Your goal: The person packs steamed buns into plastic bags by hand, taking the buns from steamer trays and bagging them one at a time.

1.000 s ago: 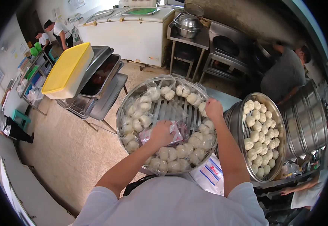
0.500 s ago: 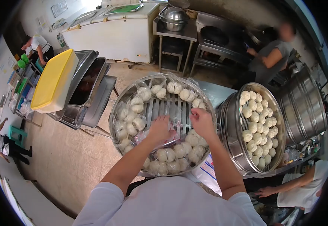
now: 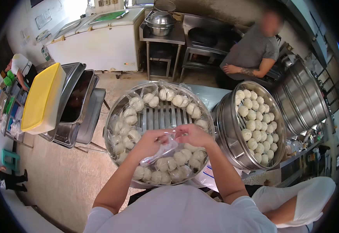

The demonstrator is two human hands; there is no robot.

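My left hand [image 3: 152, 143] and my right hand [image 3: 193, 136] meet over the near half of a round metal steamer tray [image 3: 110, 116]. Between their pinched fingers is the thin clear edge of a plastic bag [image 3: 170, 143]. Beneath my left hand lies a bundle of clear bags with pinkish print [image 3: 149, 160], partly covered by the hand. Around the tray's rim sit several white buns in clear bags [image 3: 165, 164], mostly in pairs. Bare metal slats [image 3: 163, 117] show in the tray's middle, beyond my fingers.
To the right, a stacked steamer [image 3: 231, 132] holds several unbagged buns [image 3: 258, 125]; taller steamer tiers [image 3: 301, 99] stand behind. A yellow-lidded box [image 3: 41, 97] rests on metal trays at left. One person [image 3: 251, 54] stands beyond the table, another person [image 3: 297, 202] is close at right.
My hands have come together, the right moving inward and toward me, and now pinch a plastic bag between them. The view has shifted. The person beyond the table has turned this way.
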